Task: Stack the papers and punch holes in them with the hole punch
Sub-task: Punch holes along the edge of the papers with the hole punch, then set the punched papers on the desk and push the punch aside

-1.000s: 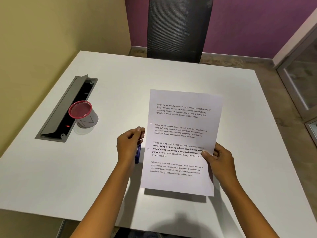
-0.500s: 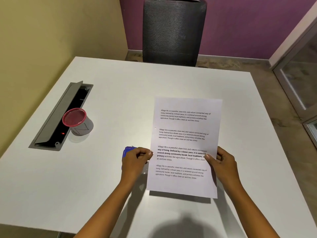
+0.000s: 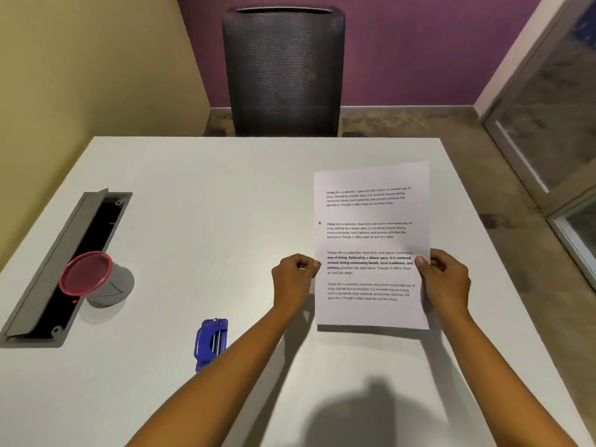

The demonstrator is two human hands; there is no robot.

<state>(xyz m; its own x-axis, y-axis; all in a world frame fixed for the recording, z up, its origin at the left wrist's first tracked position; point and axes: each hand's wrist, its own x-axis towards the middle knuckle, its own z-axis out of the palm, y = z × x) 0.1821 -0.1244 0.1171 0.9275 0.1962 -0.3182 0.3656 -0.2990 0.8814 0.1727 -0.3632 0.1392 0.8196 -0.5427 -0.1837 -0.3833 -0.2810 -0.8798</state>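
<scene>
White printed papers (image 3: 371, 217) stand upright on their bottom edge on the white table (image 3: 200, 195), right of centre. A punched hole shows near their left edge. My left hand (image 3: 295, 277) pinches the left edge and my right hand (image 3: 446, 277) pinches the right edge, both at mid height. The blue hole punch (image 3: 211, 343) lies free on the table, down and left of my left hand, partly behind my left forearm.
A grey cup with a red rim (image 3: 96, 280) lies tilted at the left, beside an open grey cable tray (image 3: 64, 262) set in the table. A dark mesh chair (image 3: 283, 72) stands behind the far edge. A glass door (image 3: 554, 130) is at the right.
My left hand has let go of the blue hole punch, which now lies on the table, and has taken the papers' left edge. The papers have moved right and stand more upright.
</scene>
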